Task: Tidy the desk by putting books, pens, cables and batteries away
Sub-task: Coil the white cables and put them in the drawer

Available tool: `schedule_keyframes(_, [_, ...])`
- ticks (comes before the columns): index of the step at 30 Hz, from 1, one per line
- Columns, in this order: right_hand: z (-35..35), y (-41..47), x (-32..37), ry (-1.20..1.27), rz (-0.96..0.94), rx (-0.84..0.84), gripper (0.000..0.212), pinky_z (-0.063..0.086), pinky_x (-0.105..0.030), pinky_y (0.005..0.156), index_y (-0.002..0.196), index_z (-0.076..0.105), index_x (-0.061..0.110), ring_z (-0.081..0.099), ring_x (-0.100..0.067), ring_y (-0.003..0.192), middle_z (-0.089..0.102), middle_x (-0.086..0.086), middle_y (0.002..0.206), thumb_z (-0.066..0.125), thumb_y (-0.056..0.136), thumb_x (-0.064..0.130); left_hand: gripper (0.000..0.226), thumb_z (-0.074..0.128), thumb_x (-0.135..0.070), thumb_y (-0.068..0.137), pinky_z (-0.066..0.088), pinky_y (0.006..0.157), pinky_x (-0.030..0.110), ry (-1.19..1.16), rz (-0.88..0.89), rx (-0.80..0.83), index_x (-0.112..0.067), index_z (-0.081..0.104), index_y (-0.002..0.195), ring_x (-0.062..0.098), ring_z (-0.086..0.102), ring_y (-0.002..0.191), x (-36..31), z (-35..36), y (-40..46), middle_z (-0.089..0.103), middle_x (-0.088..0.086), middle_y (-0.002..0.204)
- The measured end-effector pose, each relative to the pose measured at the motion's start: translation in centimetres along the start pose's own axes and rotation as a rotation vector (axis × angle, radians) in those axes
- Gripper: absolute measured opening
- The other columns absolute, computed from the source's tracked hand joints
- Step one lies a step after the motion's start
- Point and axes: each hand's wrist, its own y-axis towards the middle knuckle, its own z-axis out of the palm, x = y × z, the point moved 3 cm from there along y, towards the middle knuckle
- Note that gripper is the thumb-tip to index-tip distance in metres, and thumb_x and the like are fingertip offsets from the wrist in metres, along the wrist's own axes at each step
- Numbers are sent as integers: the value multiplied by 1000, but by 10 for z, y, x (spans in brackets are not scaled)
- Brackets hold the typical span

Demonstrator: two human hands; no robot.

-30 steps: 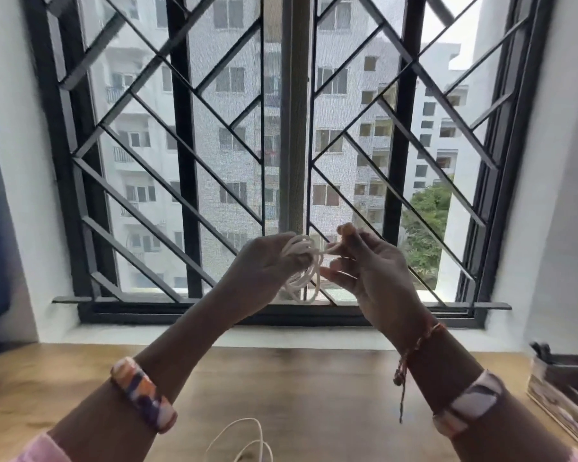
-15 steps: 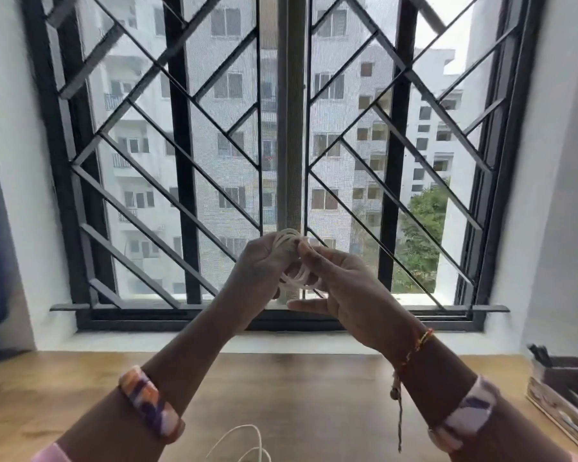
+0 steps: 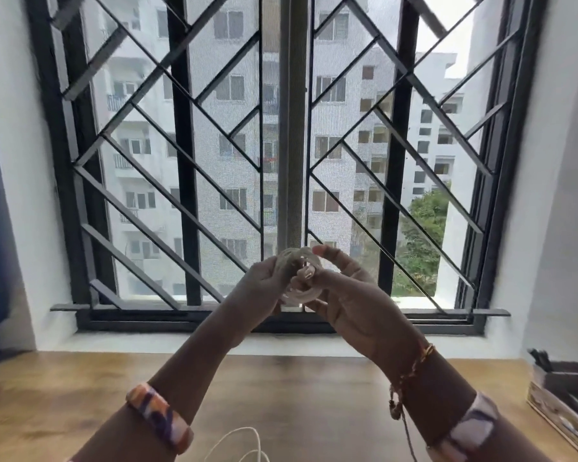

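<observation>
Window with a black diagonal grille fills most of the view, and everything else can be placed against it. Below its sill lies the wooden desk, running the full width. At the desk's right edge, under the window's right corner, stands an organizer tray with dark compartments; what sits in them is too blurred to tell. Both forearms rise from the bottom of the view toward the window's lower middle, each with a patterned band, and the right wrist also carries a thin thread bracelet. The left hand and right hand meet in front of the window's centre post, raised above the desk. Between them is a white cable, wound into a small coil. The left hand has its fingers curled round the coil's left side; the right hand grips the right side, thumb up over the top of the loops. A loose stretch of the same cable shows low down, below the hands, over the desk's near edge.
</observation>
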Motion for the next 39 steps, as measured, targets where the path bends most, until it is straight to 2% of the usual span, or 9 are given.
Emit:
schedule_keyframes(3, [0,-2,3,-318,-170,-21,30,49,-26,69,101,64,10,63,-19,74,69,-18,88,70,74,-4,29,41,-37,92,36,46,17,133,65,-77,-21,55,72,3,46,45,-2,1,0,52,-7,54])
schedule_keyframes(9, [-3,-1,9,-976,-565,-146,29,48,-13,80,88,73,29,62,4,95,69,13,98,75,72,5,55,33,-54,79,33,52,30,347,179,-55,-5,59,84,15,39,54,-3,-4,-2,44,3,59])
schedule_keyframes(13, [0,-3,11,-879,-667,-130,23,56,-31,81,87,75,18,68,-4,91,73,6,96,72,73,0,39,37,-51,79,29,49,29,246,201,-69,-20,59,70,14,35,48,-7,-4,-7,40,0,50])
schedule_keyframes(17, [-2,-6,14,-577,-578,-194,19,57,-51,60,80,74,19,71,-23,76,75,0,85,69,78,1,41,40,-44,89,33,51,28,292,242,-133,-23,49,54,9,35,46,-19,-3,-8,38,-9,45])
schedule_keyframes(24, [0,-8,36,-300,-588,-239,6,54,-32,56,83,66,-1,66,-13,64,71,-2,71,63,78,1,43,41,-51,77,31,49,24,270,346,-69,-13,57,70,6,37,49,-44,15,-10,42,-9,54])
schedule_keyframes(27, [-3,-6,38,-194,-533,-266,14,53,-25,54,86,63,-7,65,-16,61,66,-13,74,61,81,6,35,41,-45,82,25,43,19,351,345,-66,-18,46,60,3,33,40,-53,22,-15,35,-8,47])
schedule_keyframes(33, [-4,-9,26,-131,-345,-328,13,54,-27,57,82,64,1,65,-17,62,68,-7,69,61,86,13,53,34,-61,88,38,63,28,696,204,-324,-13,53,103,22,62,88,-55,39,-43,66,5,96])
schedule_keyframes(37, [-3,-16,21,-200,-337,-408,17,46,-42,70,81,63,-1,53,-27,74,60,-21,81,66,82,15,53,35,-62,88,38,64,28,717,127,-352,-14,52,102,22,62,91,-56,38,-53,66,3,100])
schedule_keyframes(39, [-5,-15,21,-159,-247,-417,15,50,-38,67,78,63,1,59,-24,67,64,-15,74,68,79,16,50,36,-62,88,38,62,29,712,130,-337,-16,52,92,22,60,83,-59,38,-57,66,3,95])
